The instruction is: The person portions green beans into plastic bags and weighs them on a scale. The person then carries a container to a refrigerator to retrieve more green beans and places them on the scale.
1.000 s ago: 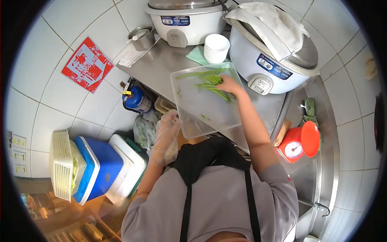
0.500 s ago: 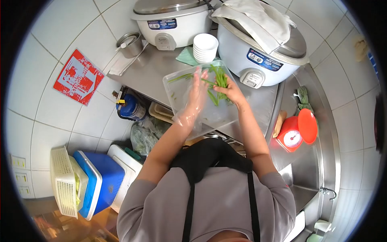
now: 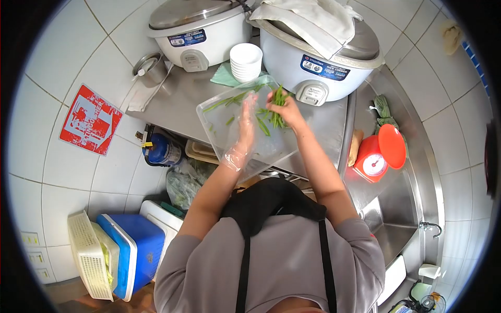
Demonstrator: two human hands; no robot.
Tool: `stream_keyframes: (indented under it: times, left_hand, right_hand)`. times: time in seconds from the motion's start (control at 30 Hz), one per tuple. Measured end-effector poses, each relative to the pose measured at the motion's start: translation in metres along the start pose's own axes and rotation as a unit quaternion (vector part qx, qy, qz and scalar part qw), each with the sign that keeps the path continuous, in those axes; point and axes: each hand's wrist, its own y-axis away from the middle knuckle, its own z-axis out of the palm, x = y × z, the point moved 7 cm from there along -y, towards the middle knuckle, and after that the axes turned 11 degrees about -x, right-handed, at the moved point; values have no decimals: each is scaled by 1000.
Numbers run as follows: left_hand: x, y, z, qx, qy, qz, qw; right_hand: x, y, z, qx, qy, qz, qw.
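A clear plastic tray (image 3: 209,125) rests on the steel counter, with cut green stalks (image 3: 262,126) lying loose inside it. My right hand (image 3: 287,110) is closed around a bunch of the same green stalks (image 3: 279,99) over the tray's right half. My left hand (image 3: 247,125), in a clear plastic glove, is held edge-on over the middle of the tray. Its fingers are stretched out, pointing away from me, and I see nothing held in it. More stalks lie near the tray's far edge, partly behind my left fingers.
Two rice cookers (image 3: 195,39) stand behind, one with a cloth (image 3: 308,23) on its lid. Stacked white bowls (image 3: 245,61) and a metal cup (image 3: 151,72) are nearby. On the right are a red scale (image 3: 371,159) and a steel sink (image 3: 394,208). A blue cooler (image 3: 141,250) stands low left.
The view has shifted, so the counter things appear farther left. My right hand still holds the green stalks, its fingers now drawn in more around them. The left hand stays stretched over the tray.
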Motion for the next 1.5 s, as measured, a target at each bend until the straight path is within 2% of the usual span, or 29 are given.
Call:
stream_keyframes:
  times: [0.07, 0.1, 0.2, 0.27, 0.37, 0.43, 0.47, 0.57, 0.67, 0.77, 0.87, 0.97, 1.07, 1.13, 1.17, 1.23, 1.3, 1.33, 1.37, 1.4, 1.43, 1.5]
  left_hand:
    - [-8, 1, 3, -33, -1, -10, 999]
    - [-8, 1, 6, -35, 18, -7, 999]
    - [-11, 0, 9, -42, 57, -1, 997]
    - [-13, -4, 9, -55, 60, 2, 997]
    - [-21, -1, 7, -7, 35, -15, 999]
    - [-17, 0, 12, -11, 21, 5, 1000]
    - [-15, 0, 15, -13, 14, 15, 1000]
    - [-28, 7, 14, 99, 163, -65, 980]
    - [-34, 5, 13, 165, 388, -53, 905]
    - [-45, -16, -4, 100, 404, 3, 909]
    - [-22, -18, 6, 74, 300, -3, 951]
    - [-34, -20, -1, 67, 417, -3, 907]
    - [-38, -15, 8, 144, 411, -36, 899]
    - [-42, -21, 14, 74, 444, -15, 893]
    - [-46, -23, 18, 38, 461, -7, 886]
    - [-47, -9, 26, 72, 471, -45, 878]
    - [-33, 6, 43, 114, 428, -112, 889]
    - [-35, 8, 43, 97, 449, -124, 880]
    - [-39, 6, 40, 74, 470, -140, 868]
    - [-39, 7, 35, 56, 467, -143, 871]
    - [-39, 9, 28, 39, 465, -147, 872]
    - [-29, 16, 10, 58, 418, -154, 893]
  right_hand:
    - [36, 0, -2, 20, 54, 55, 997]
    - [27, 8, 2, 43, 51, 80, 995]
    - [26, -4, -1, -1, -48, 21, 999]
    - [19, -10, -2, -2, -134, -3, 991]
    - [-2, -16, 4, 10, -243, -18, 970]
    - [-15, -21, 7, 17, -284, -26, 958]
    - [-18, -24, 10, 23, -290, -28, 956]
    - [-21, -32, 19, 28, -311, -30, 949]
    - [-19, -31, 27, 50, -286, -44, 956]
    - [-25, -21, 38, 57, -225, -53, 971]
    - [-17, -20, 40, 55, -194, -52, 978]
    - [-19, -19, 40, 69, -174, -48, 981]
    - [-24, -14, 42, 95, -151, -70, 981]
    - [-15, -15, 38, 82, -130, -57, 986]
    - [-10, -12, 30, 82, -185, -58, 978]
    - [-34, 5, 25, 87, -293, -61, 950]
    - [-54, 18, 1, 94, -314, -101, 939]
    - [-66, 30, -15, 102, -323, -124, 933]
    - [-88, 48, -32, 109, -294, -131, 941]
    - [-114, 69, -54, 124, -202, -149, 960]
    - [-143, 99, -82, 181, -42, -119, 975]
    - [-187, 156, -138, 274, 244, -71, 928]
